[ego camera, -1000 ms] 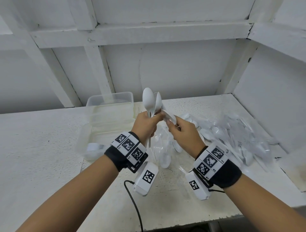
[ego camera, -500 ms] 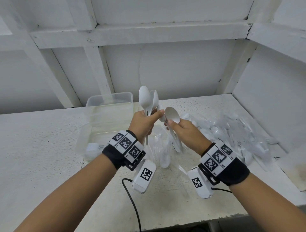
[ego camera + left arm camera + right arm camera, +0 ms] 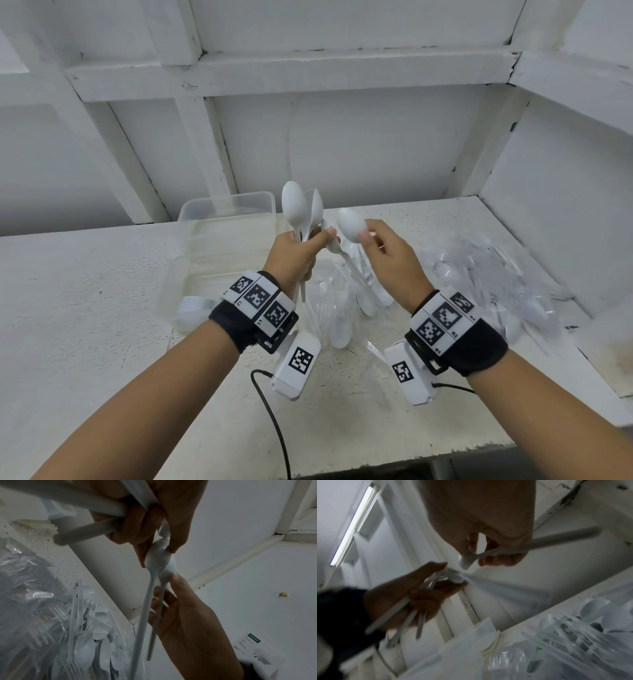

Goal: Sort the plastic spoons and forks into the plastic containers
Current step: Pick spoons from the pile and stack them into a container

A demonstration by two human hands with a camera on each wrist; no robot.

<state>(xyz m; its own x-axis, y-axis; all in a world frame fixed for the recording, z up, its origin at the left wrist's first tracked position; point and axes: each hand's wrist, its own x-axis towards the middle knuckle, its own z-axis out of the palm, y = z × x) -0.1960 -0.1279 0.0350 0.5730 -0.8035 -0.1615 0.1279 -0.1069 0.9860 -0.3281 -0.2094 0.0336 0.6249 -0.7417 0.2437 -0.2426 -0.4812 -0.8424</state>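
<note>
Far left on the desk (image 3: 85, 308) we note the clear plastic containers (image 3: 227, 219), stacked against the back wall; a few white utensils lie in the nearer one (image 3: 191, 308), too blurred to tell spoons from forks.

Next along, our left hand (image 3: 294, 257) is raised above the desk, wrist upright, fingers (image 3: 133, 524) curled round a bundle of white spoons (image 3: 301, 212). Bowls stand up, handles hang below the palm.

Just right of it, our right hand (image 3: 387, 260) is lifted to the same height, palm turned inward. Thumb and fingertips (image 3: 364, 236) pinch a single spoon (image 3: 351, 226) by its bowl, its handle slanting down. In the left wrist view this bowl lies against the left fingertips.

Step in hand, as we judge it: gathering spoons, with the single spoon being passed into the left bundle. The next move calls for the left fingers to loosen slightly and take it in without spilling the rest, then the right hand returns to the pile.

Far right, the mixed pile (image 3: 496, 284) of loose spoons and clear forks lies on crumpled clear plastic, near the side wall. Much remains unsorted.
</note>
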